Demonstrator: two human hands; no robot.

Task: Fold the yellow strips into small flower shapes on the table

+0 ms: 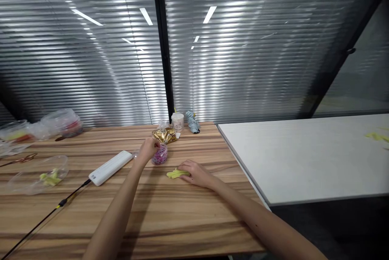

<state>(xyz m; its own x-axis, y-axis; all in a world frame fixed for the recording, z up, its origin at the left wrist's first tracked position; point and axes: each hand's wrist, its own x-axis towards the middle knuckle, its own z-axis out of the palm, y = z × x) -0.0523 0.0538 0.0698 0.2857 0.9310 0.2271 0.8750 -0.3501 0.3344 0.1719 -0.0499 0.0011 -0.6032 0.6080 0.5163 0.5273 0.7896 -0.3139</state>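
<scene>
My left hand (148, 149) is at the mouth of a small clear jar (160, 155) filled with purple and pink bits that look like small rubber bands. Its fingers are bent together at the jar's rim; whatever they pinch is too small to make out. On the wooden table, my right hand (194, 173) is closed around a bundle of pale yellow-green strips (174, 174), whose ends stick out to the left. A small clear lid (135, 155) lies beside my left wrist, partly hidden.
Behind the jar are a gold foil packet (164, 135), a white paper cup (178, 121) and a folded blue umbrella (192, 122). A white power bank (111, 167) with a black cable lies left. Further left are a clear tray (62, 166) with yellow-green pieces, scissors (28, 157) and plastic containers (62, 122).
</scene>
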